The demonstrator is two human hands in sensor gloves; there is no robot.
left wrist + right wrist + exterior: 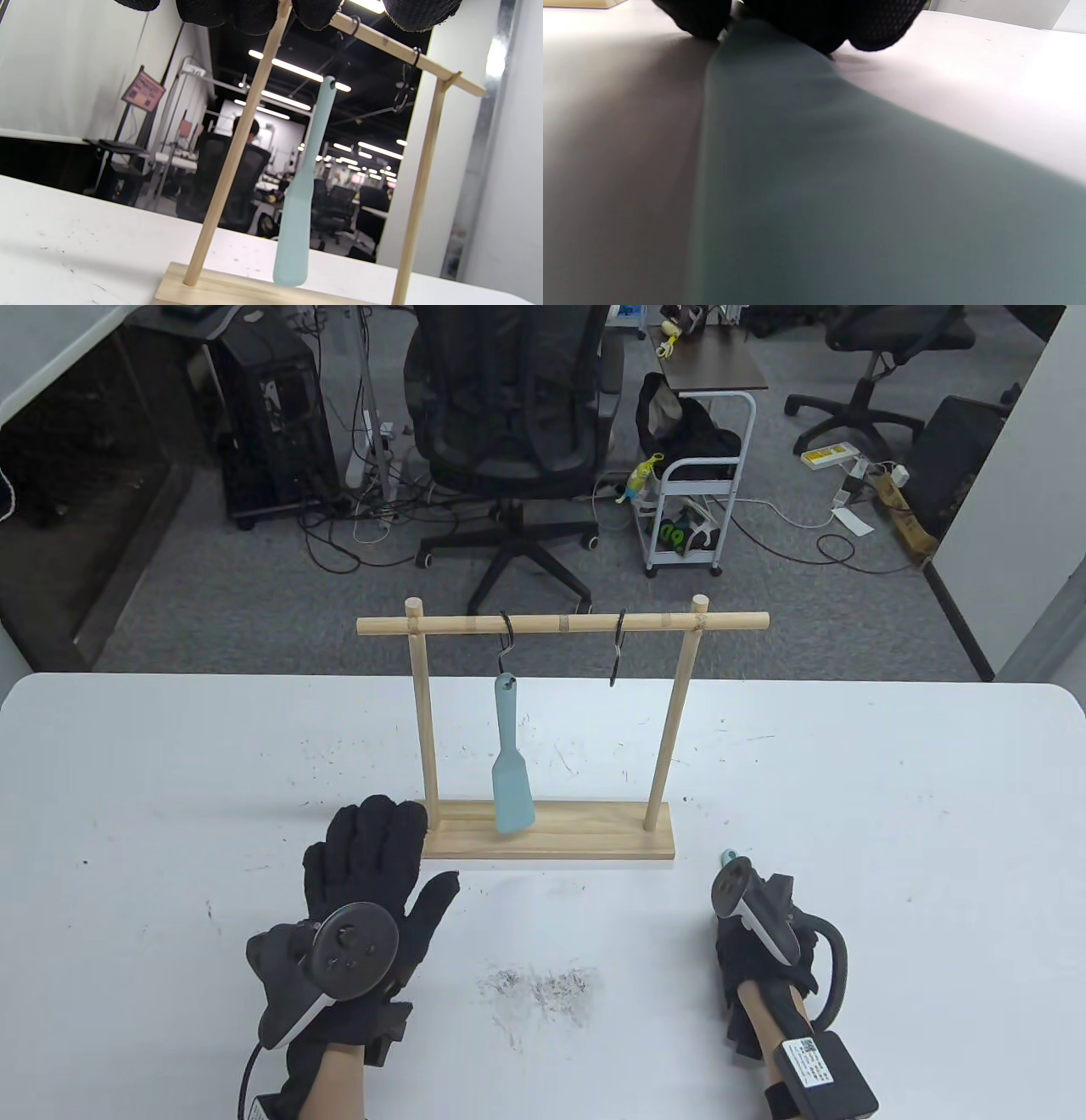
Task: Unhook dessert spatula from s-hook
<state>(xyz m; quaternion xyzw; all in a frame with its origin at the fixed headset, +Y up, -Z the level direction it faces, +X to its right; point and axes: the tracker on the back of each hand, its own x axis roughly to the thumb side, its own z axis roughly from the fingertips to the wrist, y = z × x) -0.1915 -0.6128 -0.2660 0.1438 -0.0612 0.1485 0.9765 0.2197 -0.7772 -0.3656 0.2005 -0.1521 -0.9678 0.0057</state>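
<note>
A light blue dessert spatula (512, 780) hangs from the left black S-hook (507, 636) on a wooden rack (594, 838); its blade ends just above the base. It also shows in the left wrist view (297, 220). The right S-hook (618, 649) is empty. My left hand (416, 857) lies open with fingers spread beside the rack's left post, holding nothing. My right hand (751, 933) rests on the table right of the rack and grips a teal utensil; its tip (728, 858) pokes out ahead. The utensil's flat surface (840, 190) fills the right wrist view under my fingers (806, 21).
The white table (848, 814) carries dark scuff marks near its front middle (543, 984). Beyond the far edge stand an office chair (509, 432) and a small white cart (696, 500) on the floor.
</note>
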